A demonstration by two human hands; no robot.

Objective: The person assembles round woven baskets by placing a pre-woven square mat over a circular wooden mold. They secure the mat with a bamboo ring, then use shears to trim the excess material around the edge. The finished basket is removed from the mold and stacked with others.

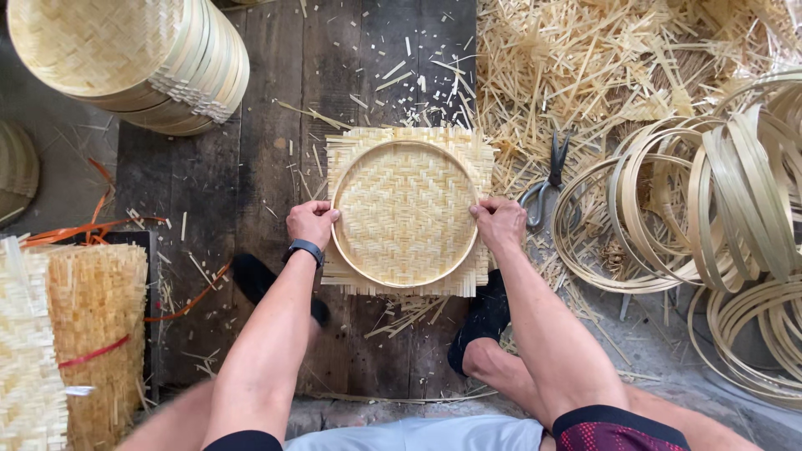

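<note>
Bare knees and forearms frame a half-made bamboo tray on the dark plank floor.

The left hand [312, 222] and right hand [498, 223], well apart, each press on opposite sides of a round bamboo hoop [351, 260] seated on a square woven mat [404, 209], centred on the wooden boards [209, 184]. Uneven pressure could let the springy hoop slip off the weave; frayed strip ends could splinter fingers. Scissors [547, 188] lie just right, beside coiled hoops [710, 200], pale offcuts [576, 58], and stacked trays [134, 58].
</note>
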